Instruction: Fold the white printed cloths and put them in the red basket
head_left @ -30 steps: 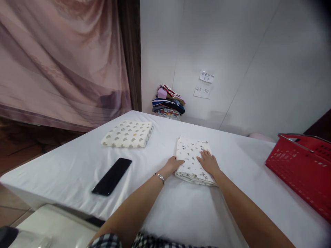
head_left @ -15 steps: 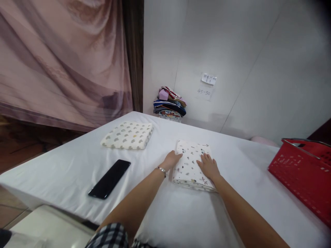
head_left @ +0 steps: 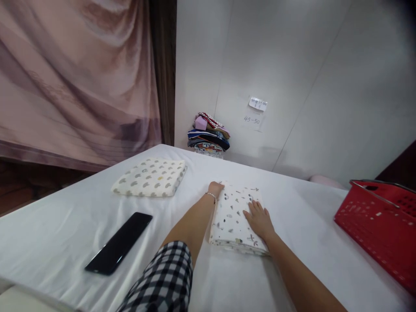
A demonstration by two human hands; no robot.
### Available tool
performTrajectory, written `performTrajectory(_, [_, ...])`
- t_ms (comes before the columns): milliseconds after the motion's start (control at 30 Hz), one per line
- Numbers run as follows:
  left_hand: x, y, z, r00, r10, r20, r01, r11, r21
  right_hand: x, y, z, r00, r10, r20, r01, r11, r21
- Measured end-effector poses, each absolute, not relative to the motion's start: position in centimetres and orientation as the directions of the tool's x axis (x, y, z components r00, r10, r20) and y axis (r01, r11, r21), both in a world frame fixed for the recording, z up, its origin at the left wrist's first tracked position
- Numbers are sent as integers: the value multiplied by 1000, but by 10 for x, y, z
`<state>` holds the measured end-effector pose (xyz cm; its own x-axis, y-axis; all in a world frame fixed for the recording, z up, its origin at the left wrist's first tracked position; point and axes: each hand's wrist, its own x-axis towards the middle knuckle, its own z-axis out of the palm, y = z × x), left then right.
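A white folded cloth (head_left: 234, 213) with small grey and brown prints lies on the white-covered table, its layered edge facing me. At its far left corner, my left hand (head_left: 215, 188) is closed round the edge, with the thumb side on top and the other fingers mostly hidden. My right hand (head_left: 259, 220) rests flat on the right part of the cloth, fingers spread. To the left sits a second folded cloth (head_left: 151, 177), cream with grey mouse-head shapes; neither hand touches it. A black phone (head_left: 119, 242) lies nearer me on the left.
A red plastic basket (head_left: 377, 229) with a metal handle stands at the table's right. Behind the far edge rises a stack of folded fabrics (head_left: 208, 136) against the white wall. Paper notes (head_left: 255, 113) hang there. A pink curtain (head_left: 78, 82) drapes on the left.
My left hand has slid away from me along the cloth's left edge to its far corner. My right hand stays on the cloth. The whole view has shifted slightly.
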<state>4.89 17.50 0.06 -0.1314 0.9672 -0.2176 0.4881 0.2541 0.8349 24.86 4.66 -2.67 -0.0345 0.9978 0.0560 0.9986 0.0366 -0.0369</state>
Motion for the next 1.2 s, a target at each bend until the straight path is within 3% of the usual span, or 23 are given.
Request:
performTrajectory(200, [45,176,-12,-141,983,-121,597,182,781,247,46,-24,-53,998,30,996,55,-66])
performTrajectory(500, [43,197,-5,-94,979,-179,643,196,741,246,46,-23,-37,999,19,996,39,-82])
performTrajectory(900, [65,202,-15,-137,990,-41,779,133,613,243,43,-18,-19,1000,15,995,20,-96])
performTrajectory(1200, [49,184,-2,-34,999,-40,760,52,648,242,46,-16,-22,1000,2,992,22,-126])
